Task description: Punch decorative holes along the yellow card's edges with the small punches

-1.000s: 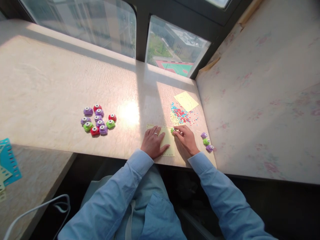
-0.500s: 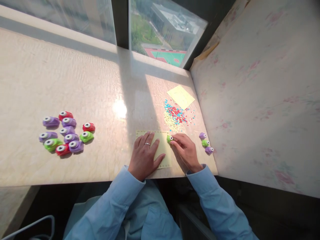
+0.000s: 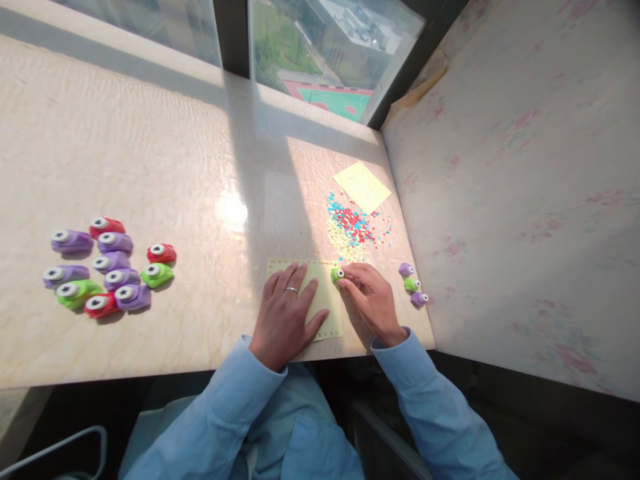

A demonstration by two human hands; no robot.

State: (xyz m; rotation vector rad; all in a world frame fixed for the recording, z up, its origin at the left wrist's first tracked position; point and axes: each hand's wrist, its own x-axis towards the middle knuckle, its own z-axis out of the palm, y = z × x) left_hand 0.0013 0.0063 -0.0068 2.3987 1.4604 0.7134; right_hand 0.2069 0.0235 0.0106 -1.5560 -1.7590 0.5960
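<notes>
My left hand (image 3: 287,313) lies flat, fingers spread, on a pale yellow sheet of paper (image 3: 323,293) near the front edge of the marble sill. It wears a ring. My right hand (image 3: 373,300) is closed on a small green paper punch (image 3: 337,274) set at the sheet's upper right edge. Small holes run along the sheet's border. Just behind the sheet lies a heap of tiny red, blue and yellow paper bits (image 3: 353,230).
Three small punches, two purple and one green (image 3: 413,285), sit right of my right hand by the wall. A cluster of several purple, red and green punches (image 3: 107,267) lies at the left. Another yellow sheet (image 3: 362,187) rests near the window corner. A papered wall (image 3: 525,200) bounds the right side.
The camera has shifted right and closer, so the punch cluster slid left in view. Both hands stay on the sheet and the green punch, almost unmoved.
</notes>
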